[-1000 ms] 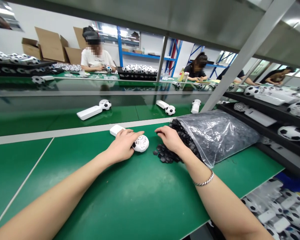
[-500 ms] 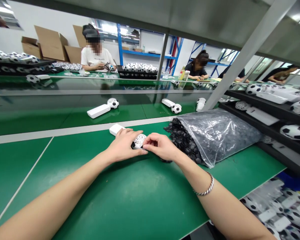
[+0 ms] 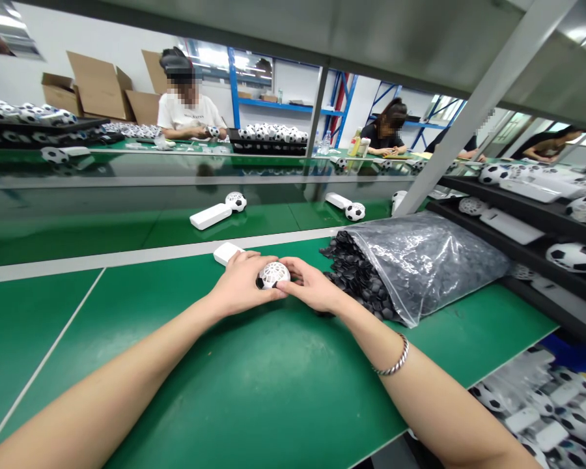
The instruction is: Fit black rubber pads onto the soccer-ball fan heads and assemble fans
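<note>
A white soccer-ball fan (image 3: 275, 274) with a grille and black patches lies on the green table (image 3: 254, 384), its white handle pointing to the upper left. My left hand (image 3: 241, 284) is wrapped round the fan between ball and handle, covering part of both. On the ball's right side rests my right hand (image 3: 307, 284), thumb at the front lower edge and fingers curled behind it. Just right of my right hand, loose black pieces (image 3: 359, 277) spill from a clear plastic bag (image 3: 434, 260).
Beyond the table edge, two ball fans (image 3: 212, 215) (image 3: 354, 211) lie on a green belt (image 3: 273, 218). Black trays (image 3: 517, 241) of fans stand at the right beside a slanted metal post (image 3: 488, 104). People (image 3: 188, 114) sit working across the belt.
My right hand has opened from a pinch at the ball's front and spread round its right side. The fans on the near belt have moved right; those on the far belt have moved left.
</note>
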{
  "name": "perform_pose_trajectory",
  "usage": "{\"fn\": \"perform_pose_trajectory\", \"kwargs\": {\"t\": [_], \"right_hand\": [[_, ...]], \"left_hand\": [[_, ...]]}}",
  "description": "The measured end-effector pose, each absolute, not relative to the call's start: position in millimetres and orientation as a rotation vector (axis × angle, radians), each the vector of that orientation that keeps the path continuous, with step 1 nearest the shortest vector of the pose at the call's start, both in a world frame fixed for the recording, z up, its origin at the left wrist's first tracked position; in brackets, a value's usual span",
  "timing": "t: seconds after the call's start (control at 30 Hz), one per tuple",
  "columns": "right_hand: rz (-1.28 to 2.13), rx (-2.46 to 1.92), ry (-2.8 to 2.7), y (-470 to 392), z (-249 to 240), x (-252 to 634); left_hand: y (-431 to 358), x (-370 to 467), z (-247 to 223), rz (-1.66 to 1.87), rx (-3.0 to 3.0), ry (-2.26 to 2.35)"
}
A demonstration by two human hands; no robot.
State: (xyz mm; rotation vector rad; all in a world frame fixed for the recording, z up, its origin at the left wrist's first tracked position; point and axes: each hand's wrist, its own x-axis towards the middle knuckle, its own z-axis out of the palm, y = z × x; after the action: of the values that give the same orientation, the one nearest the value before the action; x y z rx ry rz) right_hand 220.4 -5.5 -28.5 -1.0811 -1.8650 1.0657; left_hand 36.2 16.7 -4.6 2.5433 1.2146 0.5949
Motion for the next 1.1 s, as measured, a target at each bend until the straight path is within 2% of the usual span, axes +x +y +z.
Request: {"fn": "perform_pose_trajectory", "kwargs": {"t": [0.27,0.63,0.8,1.0,1.1], "right_hand": [[1.103,-1.048,-1.796,-7,-27,216],[0.94,-1.124,-1.84,-6,-39,214],[0.961,-1.129,-1.914,-7,-26,218],[0.666,-1.635,-2.197,-8,3,250],[0.672,-1.786,-2.306,-8,5,256]], "left_hand": [[16,36,-3,0.624,2.43,1.263],[13,36,-6,0.72,2.394,1.264],[15,36,-9,0.713,2.396,1.212],[20,32,-4,0.59,2.401,1.191],[20,31,0,0.441,2.403,1.142]]}}
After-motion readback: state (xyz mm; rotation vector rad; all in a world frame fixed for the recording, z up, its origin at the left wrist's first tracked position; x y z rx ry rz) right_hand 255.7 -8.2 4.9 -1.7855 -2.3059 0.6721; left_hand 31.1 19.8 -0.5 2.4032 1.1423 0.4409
